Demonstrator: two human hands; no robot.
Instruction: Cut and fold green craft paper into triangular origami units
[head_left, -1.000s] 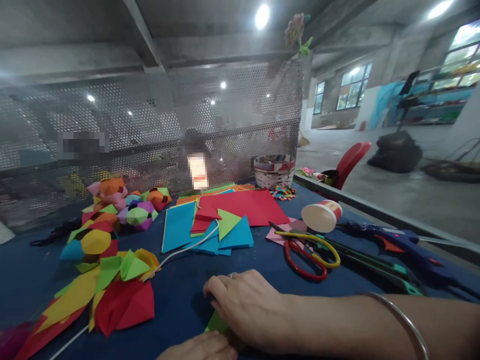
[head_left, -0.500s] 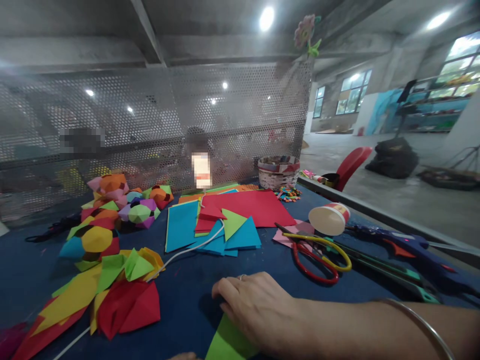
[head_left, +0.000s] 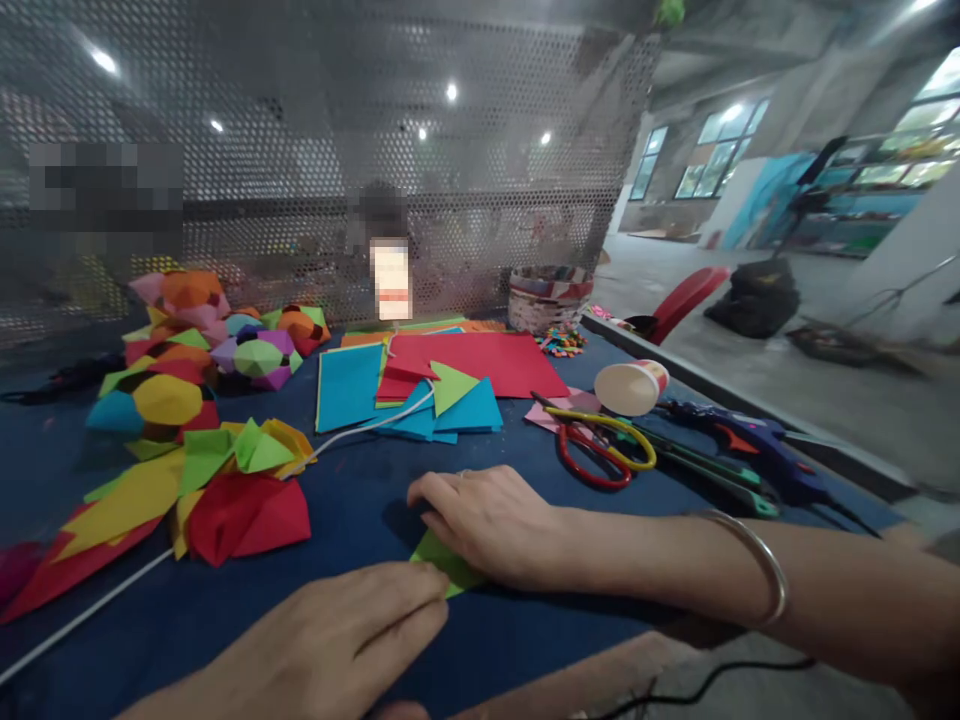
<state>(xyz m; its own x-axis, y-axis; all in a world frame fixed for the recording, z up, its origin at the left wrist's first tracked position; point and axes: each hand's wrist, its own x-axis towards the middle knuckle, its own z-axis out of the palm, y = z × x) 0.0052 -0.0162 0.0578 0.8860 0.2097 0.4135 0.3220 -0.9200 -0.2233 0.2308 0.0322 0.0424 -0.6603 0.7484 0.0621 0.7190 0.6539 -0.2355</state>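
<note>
A sheet of light green paper (head_left: pixel 459 578) lies on the dark blue tabletop, mostly covered by my hands. My right hand (head_left: pixel 491 525) bears down on it from above, fingers curled and closed on its far side; a ring and a bangle show on this arm. At the near left edge of the sheet is my left hand (head_left: pixel 337 625), its fingers pressed together with their tips on the paper. The undersides of both hands are hidden. Beyond them lie blue sheets (head_left: pixel 352 385), a large red sheet (head_left: pixel 495 365) and a green triangle of paper (head_left: pixel 451 386).
Folded paper shapes (head_left: pixel 169 400) pile up at left, with a white cable (head_left: pixel 82 615) running past them. Scissors (head_left: pixel 596 450), a paper cup (head_left: pixel 634 387), a box cutter (head_left: pixel 697 465) and a glue gun (head_left: pixel 750 440) lie at right. A basket (head_left: pixel 550 298) stands before the perforated panel (head_left: pixel 300 190).
My view has tipped downward, so the table appears higher. My left hand has come fully into view at the green paper's edge. My right hand remains on the sheet.
</note>
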